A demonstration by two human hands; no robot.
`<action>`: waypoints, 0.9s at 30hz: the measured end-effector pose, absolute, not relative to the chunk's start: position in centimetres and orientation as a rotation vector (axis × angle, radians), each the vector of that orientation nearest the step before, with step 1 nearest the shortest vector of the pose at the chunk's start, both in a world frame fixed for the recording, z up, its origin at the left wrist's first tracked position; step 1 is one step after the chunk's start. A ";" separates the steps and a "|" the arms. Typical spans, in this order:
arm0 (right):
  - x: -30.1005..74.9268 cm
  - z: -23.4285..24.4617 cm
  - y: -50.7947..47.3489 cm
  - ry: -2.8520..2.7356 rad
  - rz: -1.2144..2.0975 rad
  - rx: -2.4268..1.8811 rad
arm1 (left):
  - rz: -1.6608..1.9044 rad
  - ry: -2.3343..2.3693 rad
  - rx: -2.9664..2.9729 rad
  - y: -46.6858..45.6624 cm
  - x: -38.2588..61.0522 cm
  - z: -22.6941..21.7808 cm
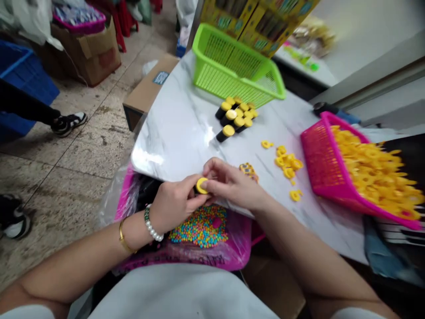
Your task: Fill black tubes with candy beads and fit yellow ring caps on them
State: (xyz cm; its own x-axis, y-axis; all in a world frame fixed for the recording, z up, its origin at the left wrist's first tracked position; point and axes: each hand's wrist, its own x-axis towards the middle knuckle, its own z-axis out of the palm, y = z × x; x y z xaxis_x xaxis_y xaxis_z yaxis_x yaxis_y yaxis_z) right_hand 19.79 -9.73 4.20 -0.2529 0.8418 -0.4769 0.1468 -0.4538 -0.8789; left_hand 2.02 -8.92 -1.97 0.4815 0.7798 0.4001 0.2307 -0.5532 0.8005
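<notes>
My left hand [175, 201] is closed around a small black tube with a yellow cap [201, 185], held over the table's near edge. The thumb of my right hand [229, 184] presses on that cap, its other fingers curled beside it. Below my hands, a pink tray [244, 248] lined with clear plastic holds many small coloured candy-like beads [202, 228] and some black pieces at its left end. Farther up the table stand several black tubes with yellow caps [232, 117]. Just past my right wrist lies a small patterned piece [248, 170], partly hidden.
Loose yellow ring-shaped plastic pieces [288, 163] lie on the marbled white table [175, 119]. A pink basket [320, 155] full of them stands at the right. Behind are a green basket [239, 66] and yellow printed boxes [252, 22]. At left, a person's shoe [68, 124] shows.
</notes>
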 end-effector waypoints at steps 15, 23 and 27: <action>28.4 3.5 -4.7 -1.427 0.073 -2.260 | 0.628 0.999 2.345 -10.2 -2.8 -2.4; 26.8 4.6 -10.6 -1.467 -0.053 -2.021 | -0.290 0.829 2.691 -12.1 -0.7 -3.2; 25.1 4.3 -17.7 -1.533 -0.010 -1.941 | -0.368 0.494 2.648 -11.1 -1.1 -3.1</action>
